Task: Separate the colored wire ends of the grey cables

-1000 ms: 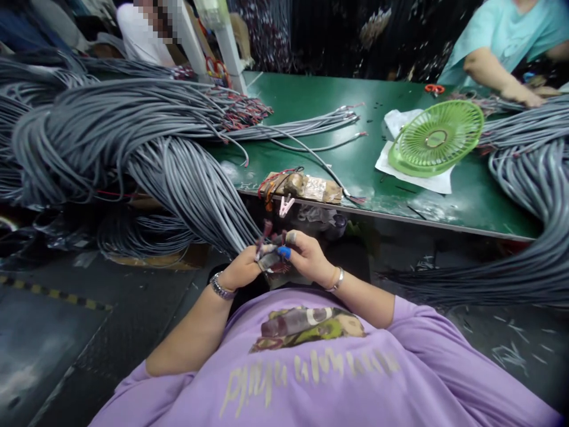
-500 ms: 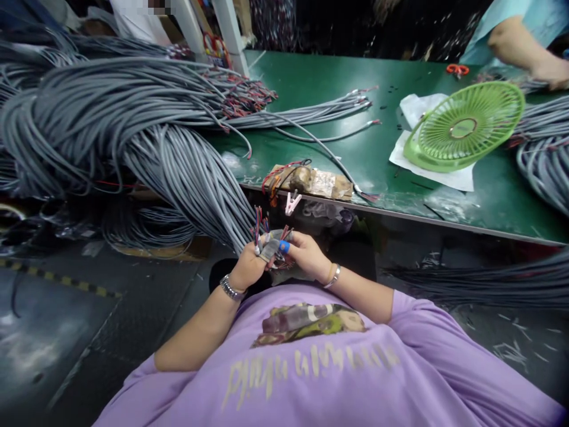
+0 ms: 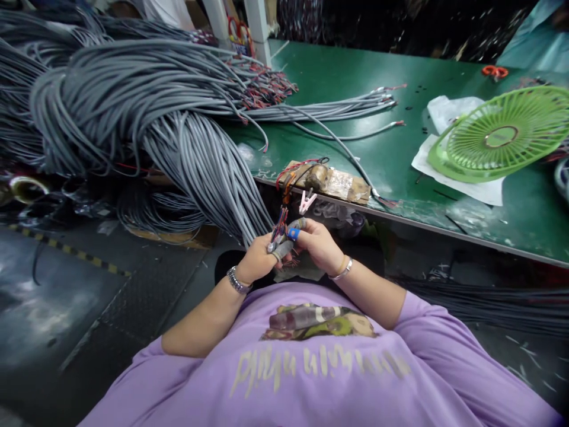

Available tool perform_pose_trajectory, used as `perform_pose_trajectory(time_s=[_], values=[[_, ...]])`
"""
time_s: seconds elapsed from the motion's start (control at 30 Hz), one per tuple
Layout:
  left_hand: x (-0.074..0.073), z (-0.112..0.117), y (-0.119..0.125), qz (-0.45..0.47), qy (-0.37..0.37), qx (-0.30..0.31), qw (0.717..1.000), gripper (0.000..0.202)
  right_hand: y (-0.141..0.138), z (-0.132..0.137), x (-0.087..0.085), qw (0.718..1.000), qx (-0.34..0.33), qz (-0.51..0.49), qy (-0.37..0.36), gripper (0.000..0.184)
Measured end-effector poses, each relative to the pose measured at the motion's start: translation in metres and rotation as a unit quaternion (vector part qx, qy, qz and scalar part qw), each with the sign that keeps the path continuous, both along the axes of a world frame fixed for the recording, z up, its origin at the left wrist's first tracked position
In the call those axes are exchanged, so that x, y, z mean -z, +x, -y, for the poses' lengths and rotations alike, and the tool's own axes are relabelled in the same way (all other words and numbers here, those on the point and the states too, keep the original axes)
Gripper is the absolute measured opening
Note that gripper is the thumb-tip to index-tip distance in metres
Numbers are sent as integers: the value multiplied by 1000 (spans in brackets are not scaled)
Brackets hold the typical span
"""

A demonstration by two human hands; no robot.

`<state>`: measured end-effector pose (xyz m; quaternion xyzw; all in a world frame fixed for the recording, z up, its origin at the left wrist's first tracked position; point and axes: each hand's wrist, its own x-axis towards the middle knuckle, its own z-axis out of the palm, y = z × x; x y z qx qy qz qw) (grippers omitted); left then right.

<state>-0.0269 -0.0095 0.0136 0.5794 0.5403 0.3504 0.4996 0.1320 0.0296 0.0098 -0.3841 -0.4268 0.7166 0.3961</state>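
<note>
My left hand and my right hand meet close to my chest, below the table's front edge. Both are closed on the ends of grey cables, whose thin red and dark inner wires fan upward between my fingers. My fingertips wear grey tape and a blue cot. The held ends belong to a thick bundle of grey cables that hangs off the table to my left.
A green table carries a large heap of grey cables, loose cut cables, a taped block with a pink clip, a green fan on white paper and orange scissors. More cables hang at right.
My hands have risen slightly with the cable ends and the wires fan out higher. The view has shifted left and down, so the person in teal has nearly left the frame.
</note>
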Motion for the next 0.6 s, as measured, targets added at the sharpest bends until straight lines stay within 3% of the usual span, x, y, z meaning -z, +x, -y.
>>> perform_pose_trajectory(time_s=[0.17,0.33,0.47,0.6], values=[[0,1,4,34,31,-50,998,35,1,3,4,1000,-5,-18,19,33],[0,-2,5,36,16,-33,999,36,1,-1,-1,998,-3,5,58,36],[-1,-2,4,20,5,-22,1000,39,-1,-10,-6,998,-15,33,54,35],[2,1,6,60,28,-68,995,36,-6,-8,-6,999,9,23,33,36]])
